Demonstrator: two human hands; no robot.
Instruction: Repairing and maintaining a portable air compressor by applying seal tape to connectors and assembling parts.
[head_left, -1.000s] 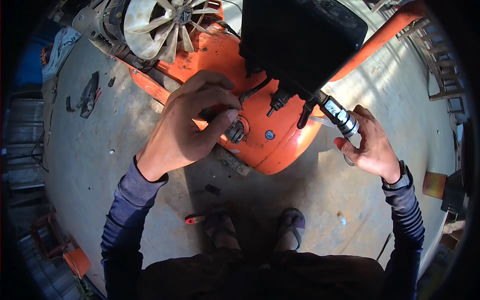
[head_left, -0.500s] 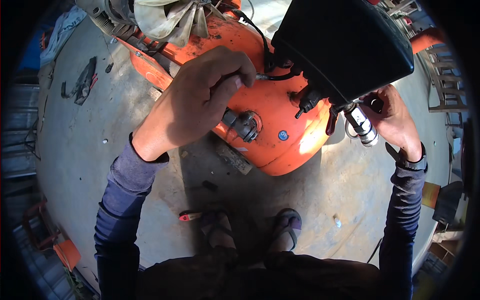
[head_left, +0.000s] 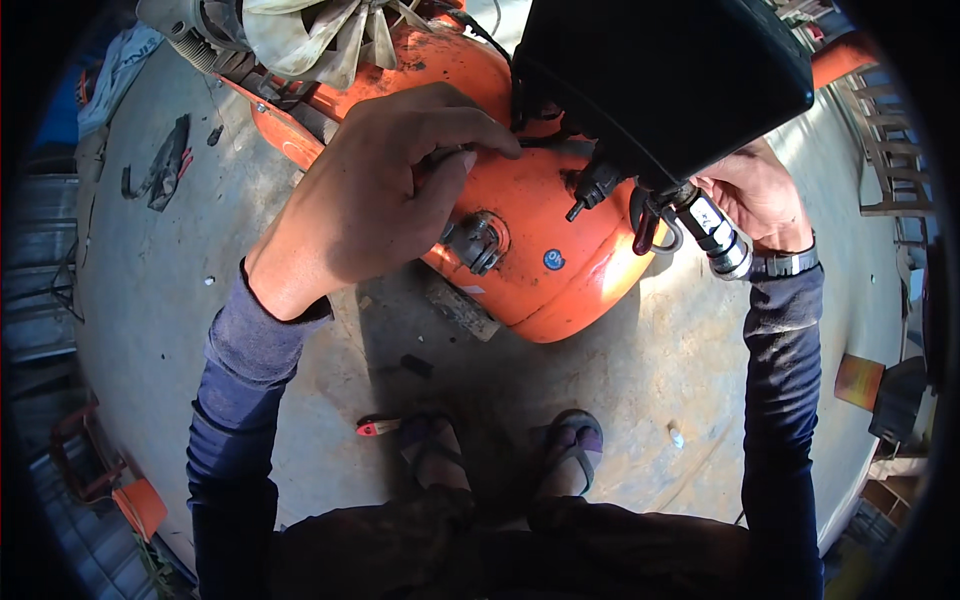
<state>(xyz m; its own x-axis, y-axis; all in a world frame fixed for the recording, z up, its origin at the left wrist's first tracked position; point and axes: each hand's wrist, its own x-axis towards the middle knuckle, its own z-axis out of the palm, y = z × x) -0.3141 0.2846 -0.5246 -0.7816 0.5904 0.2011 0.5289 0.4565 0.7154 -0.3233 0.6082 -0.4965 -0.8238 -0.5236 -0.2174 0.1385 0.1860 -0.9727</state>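
My left hand (head_left: 365, 190) is over the orange tank (head_left: 545, 305), its fingers bent near a thin black hose (head_left: 555, 145); what they hold, if anything, is hidden. Below it, a dark metal fitting (head_left: 475, 245) sticks out of the tank. Above the tank's right end is a large black box (head_left: 660, 75), with black connectors (head_left: 595, 190), a red-handled part (head_left: 648, 228) and a silver coupler with a ring (head_left: 715, 230) under it. My right hand (head_left: 760, 195) reaches behind that box and coupler, its fingertips hidden.
A white fan (head_left: 325, 30) tops the tank at upper left. On the concrete floor (head_left: 150, 300) lie a dark tool bundle (head_left: 160, 165) and a small red-handled object (head_left: 380, 427). Wooden racks (head_left: 880, 170) stand at right. My sandalled feet (head_left: 565, 450) are below the tank.
My right hand has left the coupler, moving up behind the black box. My left hand has shifted up from beside the tank's fitting toward the thin hose.
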